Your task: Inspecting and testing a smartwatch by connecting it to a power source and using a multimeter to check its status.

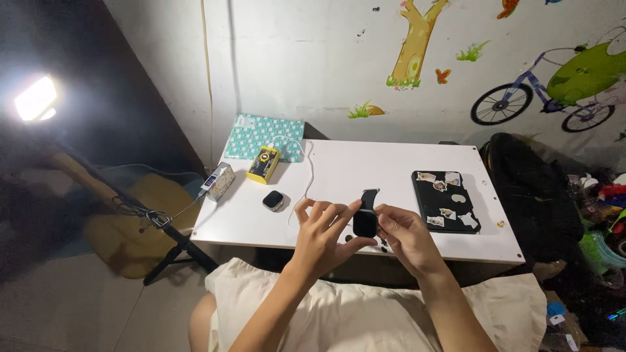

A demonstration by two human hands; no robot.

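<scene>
Both hands meet above the near edge of the white table (pixel 339 176), and the watch (pixel 365 221) sits between them. The left hand (pixel 323 231) pinches the dark watch body from its side with thumb and fingertips, the other fingers fanned loose. The right hand (pixel 407 236) closes on the opposite side of the body. 1 black strap (pixel 370 197) stands up from the top of the watch, away from both hands; whether a 2nd strap hangs below I cannot tell.

The grip looks light, held mostly by fingertips, so a slip is the likeliest trouble: the watch hangs right over the table edge, and it could drop onto the pale cloth (pixel 365 313) on the lap below the hands or past it to the floor. Pulling hard on the strap could also make it come free suddenly.

Just beyond the left hand lies a 2nd watch body (pixel 273 200), and a white cable (pixel 308 176) runs close by; a wide elbow movement could catch the cable and drag the yellow box (pixel 263 164) further beyond. To the right of the right hand rests a black tablet with stickers (pixel 446 201).
</scene>
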